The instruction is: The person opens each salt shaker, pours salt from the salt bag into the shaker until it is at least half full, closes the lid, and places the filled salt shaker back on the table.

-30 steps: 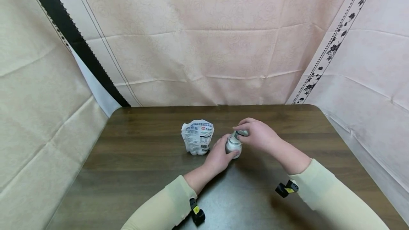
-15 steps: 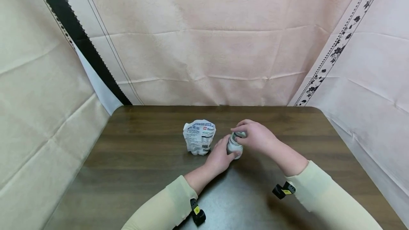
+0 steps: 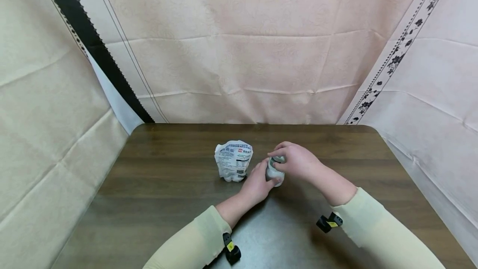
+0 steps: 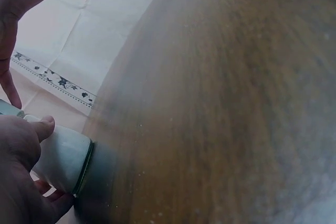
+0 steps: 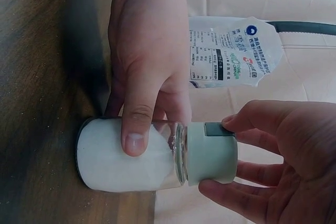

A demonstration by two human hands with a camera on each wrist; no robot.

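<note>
A small glass jar (image 5: 113,161) filled with white granules stands upright on the wooden table. My left hand (image 3: 257,182) grips its body from the left, thumb across the near side. Over the mouth, my right hand (image 3: 298,162) holds a pale green cap (image 5: 207,163) by its sides, fingers spread around it. In the right wrist view the cap lies against the jar's neck, in line with it, and a darker grey-green tab (image 5: 219,129) shows on its side. The left wrist view catches the jar (image 4: 63,156) partly hidden behind the left hand.
Left of the jar stands a white printed bag (image 3: 234,161) with a crumpled top, close to the left hand. The brown wooden table (image 3: 157,202) ends at a patterned cloth backdrop (image 3: 239,61). Each sleeve carries a small black camera (image 3: 232,252).
My right hand has moved slightly left and down, bringing the cap from beside the jar's mouth onto it. The left hand keeps its grip on the jar, and the bag stays put.
</note>
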